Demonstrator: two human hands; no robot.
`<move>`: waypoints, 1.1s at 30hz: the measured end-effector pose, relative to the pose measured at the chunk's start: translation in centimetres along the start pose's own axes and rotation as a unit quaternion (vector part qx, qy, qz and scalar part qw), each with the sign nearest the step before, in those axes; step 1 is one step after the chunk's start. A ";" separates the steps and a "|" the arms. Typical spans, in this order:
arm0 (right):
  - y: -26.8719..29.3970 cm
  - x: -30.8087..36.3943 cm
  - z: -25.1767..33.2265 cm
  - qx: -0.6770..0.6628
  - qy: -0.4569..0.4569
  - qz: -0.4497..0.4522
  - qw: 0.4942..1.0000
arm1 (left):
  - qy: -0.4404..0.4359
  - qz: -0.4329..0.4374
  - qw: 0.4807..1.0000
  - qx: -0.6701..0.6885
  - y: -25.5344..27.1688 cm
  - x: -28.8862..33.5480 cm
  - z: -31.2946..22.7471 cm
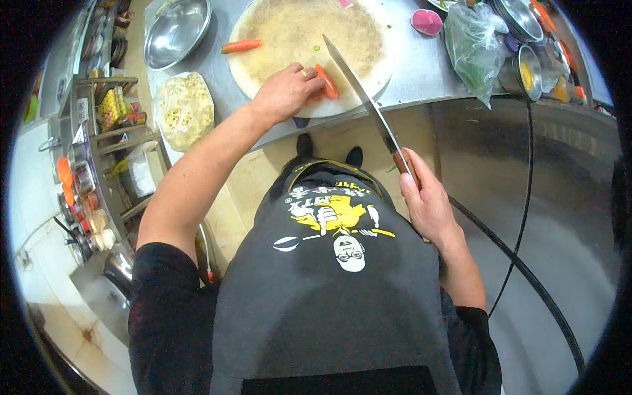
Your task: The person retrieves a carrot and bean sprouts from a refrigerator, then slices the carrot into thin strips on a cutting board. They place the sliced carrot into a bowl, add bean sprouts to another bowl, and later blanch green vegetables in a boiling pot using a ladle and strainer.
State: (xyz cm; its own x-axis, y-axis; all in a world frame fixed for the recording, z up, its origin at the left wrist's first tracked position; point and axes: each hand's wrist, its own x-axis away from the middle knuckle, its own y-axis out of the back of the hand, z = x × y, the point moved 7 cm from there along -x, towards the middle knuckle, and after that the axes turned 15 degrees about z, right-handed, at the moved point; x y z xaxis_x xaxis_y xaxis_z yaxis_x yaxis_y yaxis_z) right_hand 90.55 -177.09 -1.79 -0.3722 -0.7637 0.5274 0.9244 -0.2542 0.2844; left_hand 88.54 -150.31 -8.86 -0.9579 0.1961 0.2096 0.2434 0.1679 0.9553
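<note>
My right hand (429, 203) is closed around the brown handle of a long-bladed kitchen knife (362, 95). Its blade slants up and left, with the tip over the round chopping board (276, 20). At the board's near edge, the curled fingers of my left hand (289, 92) close on an orange carrot piece (327, 81). More orange shows under the fingertips, but the hand partly hides it. Left of there, another length of carrot (241, 47) lies across the board's rim. The knife blade is apart from the carrot.
A steel bowl (178, 33) and a bag of pale yellow chopped food (185, 110) sit left of the board. To the right are a pink lump (426, 22), a plastic bag of greens (477, 49) and metal pots (522, 72). A black hose (520, 260) runs beside my right arm.
</note>
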 end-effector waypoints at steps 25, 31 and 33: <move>-2.7 -0.9 -0.5 0.055 -0.049 0.048 0.996 | 0.024 -0.009 0.998 -0.052 -0.2 0.1 -0.4; -2.6 -0.4 0.3 0.024 -0.011 0.042 0.999 | 0.025 -0.022 0.999 -0.032 -0.1 0.6 -0.5; -2.3 -1.1 0.4 0.006 -0.052 0.064 0.997 | 0.021 -0.031 0.999 -0.030 -0.1 0.6 -0.6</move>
State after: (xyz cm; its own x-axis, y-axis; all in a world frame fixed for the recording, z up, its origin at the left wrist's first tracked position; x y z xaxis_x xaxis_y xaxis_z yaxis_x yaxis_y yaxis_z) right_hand 88.74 -175.46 -2.71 -0.2585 -0.7236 0.6400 0.9640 -0.1504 0.2193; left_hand 87.86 -150.82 -8.71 -0.9767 0.1458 0.1572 0.1753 0.1205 0.9771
